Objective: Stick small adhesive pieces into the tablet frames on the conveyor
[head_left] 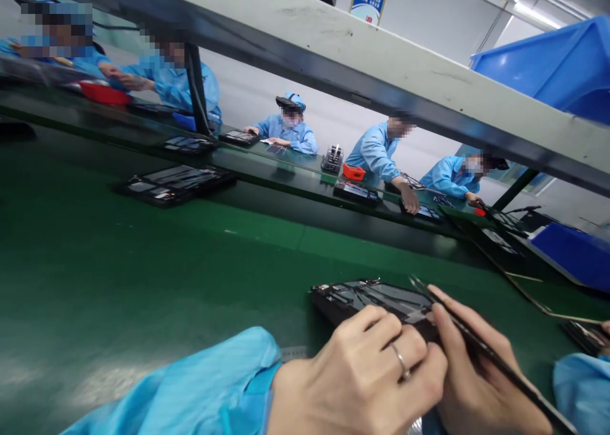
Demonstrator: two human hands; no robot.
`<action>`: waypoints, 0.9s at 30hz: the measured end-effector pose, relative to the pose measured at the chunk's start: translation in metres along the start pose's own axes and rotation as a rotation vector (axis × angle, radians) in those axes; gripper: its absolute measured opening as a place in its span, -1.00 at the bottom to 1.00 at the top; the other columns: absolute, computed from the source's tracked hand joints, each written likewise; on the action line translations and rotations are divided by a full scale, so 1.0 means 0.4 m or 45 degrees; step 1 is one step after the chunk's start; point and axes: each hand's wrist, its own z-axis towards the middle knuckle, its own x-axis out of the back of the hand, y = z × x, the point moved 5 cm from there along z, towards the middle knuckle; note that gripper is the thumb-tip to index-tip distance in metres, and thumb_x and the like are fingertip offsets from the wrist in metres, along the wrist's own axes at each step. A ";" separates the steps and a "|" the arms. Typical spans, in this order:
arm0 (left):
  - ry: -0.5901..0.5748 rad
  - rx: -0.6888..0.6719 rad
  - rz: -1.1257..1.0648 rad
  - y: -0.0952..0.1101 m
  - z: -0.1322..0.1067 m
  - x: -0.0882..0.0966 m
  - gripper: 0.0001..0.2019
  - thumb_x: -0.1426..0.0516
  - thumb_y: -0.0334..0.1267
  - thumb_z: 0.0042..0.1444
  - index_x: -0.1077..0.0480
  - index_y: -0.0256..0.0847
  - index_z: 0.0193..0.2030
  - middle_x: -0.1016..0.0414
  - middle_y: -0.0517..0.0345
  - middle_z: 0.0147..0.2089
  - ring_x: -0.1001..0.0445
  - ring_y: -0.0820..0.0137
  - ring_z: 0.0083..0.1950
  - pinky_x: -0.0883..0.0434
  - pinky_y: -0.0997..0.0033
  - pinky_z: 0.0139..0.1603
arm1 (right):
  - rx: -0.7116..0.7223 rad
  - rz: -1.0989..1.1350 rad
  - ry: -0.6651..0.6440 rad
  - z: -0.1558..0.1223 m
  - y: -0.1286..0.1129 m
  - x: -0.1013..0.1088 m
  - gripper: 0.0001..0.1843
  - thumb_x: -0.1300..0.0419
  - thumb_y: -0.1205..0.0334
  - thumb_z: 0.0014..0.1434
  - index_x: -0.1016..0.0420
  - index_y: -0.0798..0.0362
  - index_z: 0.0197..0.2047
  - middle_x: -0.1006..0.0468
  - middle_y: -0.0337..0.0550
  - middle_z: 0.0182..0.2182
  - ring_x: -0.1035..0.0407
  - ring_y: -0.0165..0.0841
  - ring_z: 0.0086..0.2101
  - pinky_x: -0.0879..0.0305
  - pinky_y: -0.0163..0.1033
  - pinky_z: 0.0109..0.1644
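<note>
An opened tablet point(355, 293) with a black frame, grey panels and dark ribbons lies on the green bench in front of me. Over its near edge rests my left hand point(366, 371), a ring on one finger. Its fingers are curled and pressed together, and what they pinch is hidden from view. My right hand point(476, 365) is closed around dark tweezers point(476, 340), whose thin tips rise above the tablet's right end. Fingers of both hands come close together at the tablet's near right corner.
Another opened tablet point(178, 182) lies farther left on the bench point(157, 263). Beyond runs a belt with more tablets point(357, 192), where several co-workers in blue sit. A pale shelf beam point(381, 54) crosses overhead, bearing a blue bin point(548, 66). At right, a co-worker's sleeve point(581, 384) shows.
</note>
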 end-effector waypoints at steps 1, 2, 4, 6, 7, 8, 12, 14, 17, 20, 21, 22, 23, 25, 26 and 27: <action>0.003 -0.002 0.019 -0.011 -0.004 -0.015 -0.82 0.02 -0.39 0.22 -0.32 -0.41 -0.10 -0.44 0.04 -0.31 -0.41 0.35 -0.32 -0.41 0.31 -0.26 | -0.103 0.011 0.068 0.012 0.020 0.011 -0.83 -0.27 0.19 0.00 -0.57 0.08 -0.33 -0.60 -0.12 -0.42 -0.48 -0.29 -0.50 -0.41 -0.23 -0.39; -0.017 0.016 0.058 -0.030 -0.013 -0.031 -0.75 0.00 -0.26 0.24 -0.28 -0.40 -0.04 -0.44 0.01 -0.26 -0.42 0.32 -0.26 -0.42 0.28 -0.20 | -0.209 0.032 0.196 0.022 0.038 0.025 -0.81 -0.29 0.16 -0.03 -0.57 0.10 -0.37 -0.59 -0.13 -0.47 -0.46 -0.31 -0.54 -0.39 -0.24 -0.42; -0.114 0.109 0.181 -0.085 -0.048 -0.065 -0.51 0.00 0.02 0.21 -0.20 -0.41 0.06 -0.42 -0.09 -0.14 -0.41 0.22 -0.11 -0.42 0.19 -0.08 | -0.369 0.068 0.512 0.030 0.066 0.054 -0.79 -0.33 0.16 -0.07 -0.55 0.13 -0.40 -0.55 -0.16 -0.55 -0.41 -0.35 -0.58 -0.34 -0.25 -0.43; -0.188 0.218 0.256 -0.150 -0.094 -0.093 -0.49 -0.02 0.01 0.20 -0.18 -0.46 0.06 -0.39 -0.21 -0.08 -0.41 0.15 -0.08 -0.43 0.13 -0.10 | -0.400 0.158 0.725 0.033 0.085 0.068 -0.79 -0.35 0.20 -0.09 -0.54 0.17 -0.40 -0.52 -0.19 -0.58 -0.37 -0.37 -0.61 -0.33 -0.24 -0.43; -0.211 0.251 0.279 -0.179 -0.115 -0.105 -0.58 0.00 -0.08 0.23 -0.20 -0.46 0.03 -0.41 -0.22 -0.09 -0.42 0.15 -0.11 -0.44 0.12 -0.13 | -0.392 0.217 0.765 0.035 0.095 0.071 -0.79 -0.36 0.22 -0.10 -0.54 0.18 -0.40 -0.50 -0.21 -0.59 -0.36 -0.38 -0.62 -0.33 -0.23 -0.43; -0.226 0.270 0.287 -0.202 -0.132 -0.115 -0.69 0.01 -0.19 0.24 -0.23 -0.43 -0.02 -0.43 -0.18 -0.13 -0.44 0.18 -0.14 -0.45 0.15 -0.17 | -0.391 0.272 0.796 0.038 0.108 0.075 -0.80 -0.36 0.24 -0.11 -0.53 0.18 -0.42 -0.49 -0.23 -0.61 -0.35 -0.38 -0.64 -0.33 -0.23 -0.44; -0.285 0.267 0.291 -0.233 -0.150 -0.135 -0.84 0.05 -0.42 0.22 -0.27 -0.36 -0.10 -0.46 -0.01 -0.20 -0.45 0.30 -0.20 -0.45 0.29 -0.19 | -0.455 0.408 0.871 0.042 0.170 0.108 -0.83 -0.37 0.26 -0.16 -0.48 0.14 -0.50 -0.46 -0.28 -0.67 -0.33 -0.39 -0.66 -0.30 -0.26 -0.52; -0.311 0.233 0.287 -0.215 -0.134 -0.126 -0.84 0.02 -0.41 0.22 -0.27 -0.38 -0.08 -0.46 0.00 -0.19 -0.44 0.29 -0.22 -0.45 0.28 -0.21 | -0.556 0.479 0.812 0.041 0.214 0.119 -0.83 -0.37 0.26 -0.17 -0.47 0.11 -0.49 -0.46 -0.28 -0.66 -0.34 -0.38 -0.65 -0.29 -0.27 -0.53; -0.352 0.179 0.278 -0.170 -0.102 -0.096 -0.83 -0.01 -0.37 0.22 -0.29 -0.39 -0.08 -0.45 0.03 -0.25 -0.40 0.24 -0.20 -0.42 0.20 -0.17 | -0.776 0.589 0.654 0.020 0.307 0.113 -0.84 -0.33 0.24 -0.16 -0.44 0.06 -0.47 -0.50 -0.27 -0.60 -0.33 -0.40 -0.65 -0.30 -0.26 -0.54; -0.417 0.138 0.232 -0.122 -0.083 -0.074 -0.84 0.00 -0.36 0.24 -0.32 -0.41 -0.13 -0.44 0.03 -0.27 -0.38 0.26 -0.17 -0.38 0.19 -0.05 | -1.036 0.651 0.419 -0.029 0.408 0.088 -0.82 -0.31 0.20 -0.18 -0.42 0.05 -0.47 -0.55 -0.18 -0.51 -0.34 -0.40 -0.63 -0.29 -0.26 -0.57; -0.442 0.127 0.209 -0.107 -0.082 -0.072 -0.84 0.01 -0.37 0.24 -0.33 -0.41 -0.15 -0.44 0.03 -0.27 -0.38 0.29 -0.20 -0.39 0.23 -0.07 | -1.119 0.658 0.321 -0.047 0.434 0.082 -0.80 -0.32 0.19 -0.19 -0.43 0.07 -0.47 -0.56 -0.12 -0.50 -0.37 -0.37 -0.60 -0.29 -0.25 -0.57; -0.463 0.115 0.188 -0.092 -0.084 -0.071 -0.84 0.02 -0.38 0.25 -0.34 -0.42 -0.16 -0.43 0.03 -0.26 -0.38 0.32 -0.24 -0.40 0.28 -0.12 | -1.185 0.658 0.236 -0.062 0.453 0.081 -0.78 -0.33 0.20 -0.22 -0.45 0.10 -0.47 -0.56 -0.06 -0.49 -0.39 -0.34 -0.58 -0.30 -0.24 -0.56; -0.478 0.099 0.169 -0.077 -0.089 -0.072 -0.84 0.02 -0.39 0.24 -0.34 -0.42 -0.17 -0.43 0.03 -0.27 -0.37 0.34 -0.27 -0.41 0.32 -0.18 | -1.227 0.651 0.177 -0.072 0.464 0.087 -0.78 -0.34 0.22 -0.23 -0.46 0.13 -0.47 -0.56 -0.03 -0.50 -0.42 -0.31 -0.55 -0.33 -0.23 -0.53; -0.474 0.054 0.141 -0.048 -0.104 -0.075 -0.86 0.00 -0.43 0.21 -0.34 -0.43 -0.19 -0.42 0.03 -0.30 -0.36 0.35 -0.32 -0.41 0.36 -0.28 | -1.227 0.632 0.140 -0.077 0.461 0.118 -0.81 -0.35 0.26 -0.22 -0.48 0.14 -0.48 -0.54 -0.10 -0.51 -0.45 -0.31 -0.48 -0.39 -0.21 -0.37; -0.459 0.032 0.129 -0.034 -0.114 -0.078 -0.87 -0.01 -0.45 0.19 -0.34 -0.44 -0.20 -0.41 0.03 -0.32 -0.35 0.36 -0.34 -0.40 0.35 -0.30 | -1.192 0.620 0.152 -0.073 0.447 0.141 -0.86 -0.33 0.28 -0.18 -0.49 0.13 -0.50 -0.52 -0.18 -0.52 -0.46 -0.34 -0.45 -0.39 -0.21 -0.26; -0.442 0.017 0.118 -0.023 -0.125 -0.081 -0.88 -0.01 -0.48 0.17 -0.34 -0.44 -0.21 -0.41 0.04 -0.33 -0.35 0.37 -0.35 -0.40 0.35 -0.30 | -1.134 0.598 0.171 -0.068 0.425 0.165 -0.91 -0.31 0.29 -0.14 -0.50 0.10 -0.51 -0.50 -0.25 -0.52 -0.45 -0.37 -0.41 -0.37 -0.22 -0.17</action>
